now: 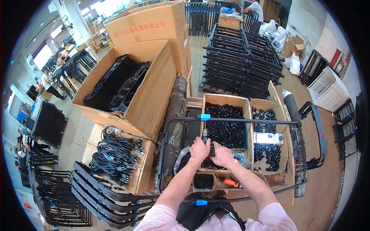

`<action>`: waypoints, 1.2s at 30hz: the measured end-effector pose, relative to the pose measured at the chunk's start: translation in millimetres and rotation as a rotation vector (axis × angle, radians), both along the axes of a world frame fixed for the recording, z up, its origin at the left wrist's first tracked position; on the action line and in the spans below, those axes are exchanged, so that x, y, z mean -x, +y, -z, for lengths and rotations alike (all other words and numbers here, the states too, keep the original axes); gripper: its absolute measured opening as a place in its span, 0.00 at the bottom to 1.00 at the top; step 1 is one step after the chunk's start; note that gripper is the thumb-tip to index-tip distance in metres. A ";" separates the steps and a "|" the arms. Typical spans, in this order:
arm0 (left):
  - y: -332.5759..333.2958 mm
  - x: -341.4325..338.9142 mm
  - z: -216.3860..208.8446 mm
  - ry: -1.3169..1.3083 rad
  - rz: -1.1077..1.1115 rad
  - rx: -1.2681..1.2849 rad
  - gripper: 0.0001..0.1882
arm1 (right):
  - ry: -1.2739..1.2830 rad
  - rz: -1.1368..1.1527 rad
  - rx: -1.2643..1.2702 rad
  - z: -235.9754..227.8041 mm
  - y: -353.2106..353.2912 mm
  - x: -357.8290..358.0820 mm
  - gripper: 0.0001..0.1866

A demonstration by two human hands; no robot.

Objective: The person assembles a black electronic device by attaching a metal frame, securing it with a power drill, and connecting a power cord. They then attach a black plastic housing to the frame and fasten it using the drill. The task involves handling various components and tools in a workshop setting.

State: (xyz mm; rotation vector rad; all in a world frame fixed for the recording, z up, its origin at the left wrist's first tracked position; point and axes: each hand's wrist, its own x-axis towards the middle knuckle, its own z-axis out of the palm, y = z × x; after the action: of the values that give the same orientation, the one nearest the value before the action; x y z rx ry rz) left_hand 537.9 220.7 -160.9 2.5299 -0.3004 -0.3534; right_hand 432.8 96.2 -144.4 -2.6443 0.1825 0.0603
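Pale sleeves [157,217], nearest | silver-tipped dark hand tool [205,133], near far bar of black frame [269,122]; presumably rigid, moderately heavy, best held by body | left hand [200,149], right hand [222,154] closed round it, finger detail hidden | parts box [227,99]: small black fittings [227,134] | small tub [204,190]: black bits [203,180] | large carton [152,96]: black moulded panels [127,86]

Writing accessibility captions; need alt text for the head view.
The person's left hand and right hand grip a dark tool near a black frame with blue clips. Small black parts fill an open box beyond; black cables lie heaped to the left.
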 end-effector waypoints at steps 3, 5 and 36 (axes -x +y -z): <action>0.2 -2.4 1.7 -0.011 0.001 -0.015 0.34 | 0.024 0.008 0.005 0.9 1.6 -2.1 0.41; -1.2 -4.0 4.2 -0.017 0.005 -0.027 0.34 | 0.011 0.012 0.002 0.2 0.7 -4.3 0.42; -15.3 -35.9 11.9 -0.104 0.052 -0.068 0.33 | 0.022 0.044 -0.068 -7.2 -7.8 -24.4 0.44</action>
State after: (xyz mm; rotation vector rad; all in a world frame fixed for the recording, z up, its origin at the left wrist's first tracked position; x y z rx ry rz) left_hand 573.8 205.4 -172.8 2.6162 -0.4015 -0.2565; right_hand 457.2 88.4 -137.2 -2.5721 0.2416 0.0793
